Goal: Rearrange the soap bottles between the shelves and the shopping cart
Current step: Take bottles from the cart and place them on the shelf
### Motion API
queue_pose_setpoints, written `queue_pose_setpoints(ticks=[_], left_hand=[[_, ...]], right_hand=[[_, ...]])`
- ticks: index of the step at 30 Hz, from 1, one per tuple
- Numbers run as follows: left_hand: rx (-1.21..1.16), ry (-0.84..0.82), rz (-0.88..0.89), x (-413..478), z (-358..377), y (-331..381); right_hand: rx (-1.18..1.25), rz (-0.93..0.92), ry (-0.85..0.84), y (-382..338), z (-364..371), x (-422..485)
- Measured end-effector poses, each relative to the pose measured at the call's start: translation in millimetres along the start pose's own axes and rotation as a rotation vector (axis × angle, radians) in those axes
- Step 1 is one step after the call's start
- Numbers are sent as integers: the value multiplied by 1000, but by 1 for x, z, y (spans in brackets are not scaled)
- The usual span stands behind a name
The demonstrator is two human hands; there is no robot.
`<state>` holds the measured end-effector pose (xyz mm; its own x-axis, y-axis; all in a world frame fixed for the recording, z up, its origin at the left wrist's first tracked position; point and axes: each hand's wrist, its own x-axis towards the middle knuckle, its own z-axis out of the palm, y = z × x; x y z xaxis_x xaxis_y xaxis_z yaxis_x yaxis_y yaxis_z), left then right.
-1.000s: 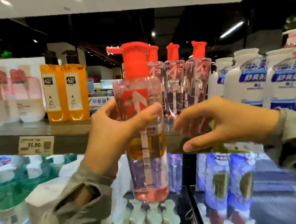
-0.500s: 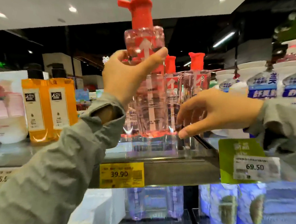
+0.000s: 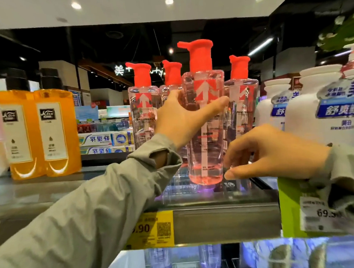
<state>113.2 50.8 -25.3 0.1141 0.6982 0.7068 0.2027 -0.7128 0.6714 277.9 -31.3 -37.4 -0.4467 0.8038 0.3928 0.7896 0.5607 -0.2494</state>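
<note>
The left hand (image 3: 183, 116) grips the pink soap bottle (image 3: 207, 150) upright near the front edge of the shelf (image 3: 224, 220), the right hand (image 3: 274, 154) curls loosely by its bottom, holding or not I cannot tell, so this looks like the putting-down step, and next the fingers should let go gently.

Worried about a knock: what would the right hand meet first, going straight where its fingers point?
Likely the lower part of the bottle that the left hand grips; the right hand points at it, close by, though depth is unclear.
</note>
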Motion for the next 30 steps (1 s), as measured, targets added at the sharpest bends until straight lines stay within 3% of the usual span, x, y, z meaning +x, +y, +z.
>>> queue_pose_setpoints(ticks=[10,30], left_hand=[[230,-575,-166,-5,-24,-5],[225,-447,-92,-13,24,-6]], right_hand=[[66,-34,92,5,13,-3],[-27,58,8,-18,2,-10]])
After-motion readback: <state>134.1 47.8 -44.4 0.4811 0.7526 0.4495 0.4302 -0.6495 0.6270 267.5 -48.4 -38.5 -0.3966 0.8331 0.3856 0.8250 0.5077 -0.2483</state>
